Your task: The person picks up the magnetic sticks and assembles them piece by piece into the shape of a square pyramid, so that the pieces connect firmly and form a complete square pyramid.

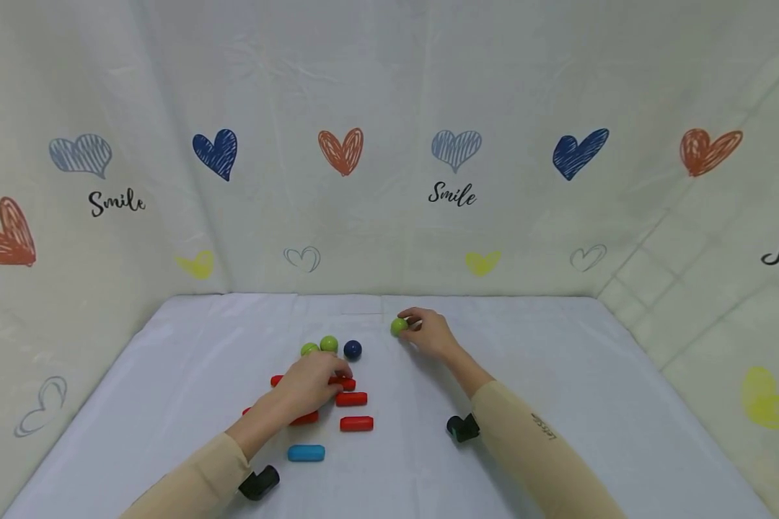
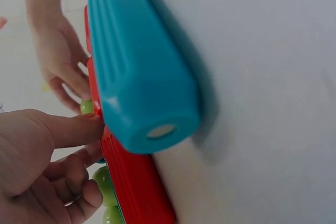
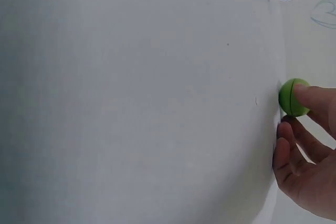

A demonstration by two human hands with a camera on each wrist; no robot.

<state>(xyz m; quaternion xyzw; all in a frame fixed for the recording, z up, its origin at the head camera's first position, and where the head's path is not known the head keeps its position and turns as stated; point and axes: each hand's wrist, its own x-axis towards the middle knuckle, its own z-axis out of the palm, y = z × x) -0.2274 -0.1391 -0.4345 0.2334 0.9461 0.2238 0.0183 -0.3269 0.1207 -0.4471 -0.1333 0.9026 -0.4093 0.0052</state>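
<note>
My right hand [image 1: 430, 334] pinches a green ball [image 1: 397, 327] at the back of the white table. In the right wrist view the thumb lies against that seamed ball [image 3: 287, 98], low on the cloth. My left hand [image 1: 308, 380] reaches in among several red rods, its thumb and fingers around one red rod [image 1: 344, 383]. Two more green balls [image 1: 328, 344] and a dark blue ball [image 1: 353, 350] sit just beyond that hand. Nearer, a light blue rod [image 1: 306, 453] lies apart; the left wrist view shows this fluted blue rod [image 2: 142, 72] up close, partly hiding the grip.
Two red rods, an upper one [image 1: 353, 398] and a lower one [image 1: 357, 424], lie right of the left hand. Black wrist-worn devices show beneath both forearms, one at the left [image 1: 260, 483], one at the right [image 1: 462, 428]. A heart-printed curtain [image 1: 389, 231] stands behind the table.
</note>
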